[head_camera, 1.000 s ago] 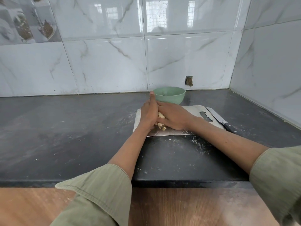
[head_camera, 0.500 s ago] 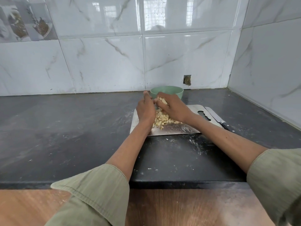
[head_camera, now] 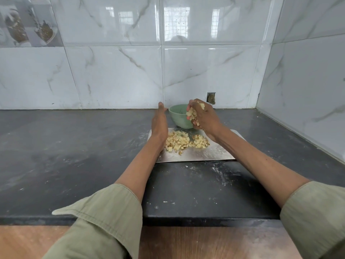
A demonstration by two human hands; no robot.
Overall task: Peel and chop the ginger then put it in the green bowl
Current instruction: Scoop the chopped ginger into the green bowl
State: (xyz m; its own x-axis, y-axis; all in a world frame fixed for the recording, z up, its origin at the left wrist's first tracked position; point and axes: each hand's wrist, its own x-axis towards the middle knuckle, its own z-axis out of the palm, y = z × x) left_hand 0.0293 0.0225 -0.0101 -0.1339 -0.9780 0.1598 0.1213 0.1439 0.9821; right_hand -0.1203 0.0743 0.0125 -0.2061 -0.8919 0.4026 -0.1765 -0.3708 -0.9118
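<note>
Pale ginger cubes (head_camera: pixel 180 142) – some cupped in the right hand (head_camera: pixel 202 116) – strew steel board (head_camera: pixel 209 155).

Two bare forearms are seen reaching out from loose, olive-green woven fabric sleeves. The left olive-green sleeve (head_camera: pixel 104 219) is pushed back to about mid-forearm, and its wide cuff is turned out into a pointed flap with a stitched hem. The right olive-green sleeve (head_camera: pixel 315 214) is drawn back likewise, its cuff edge rounded and creased. The left hand (head_camera: pixel 159 122) and right hand (head_camera: pixel 203 116) are left uncovered, without gloves.
</note>
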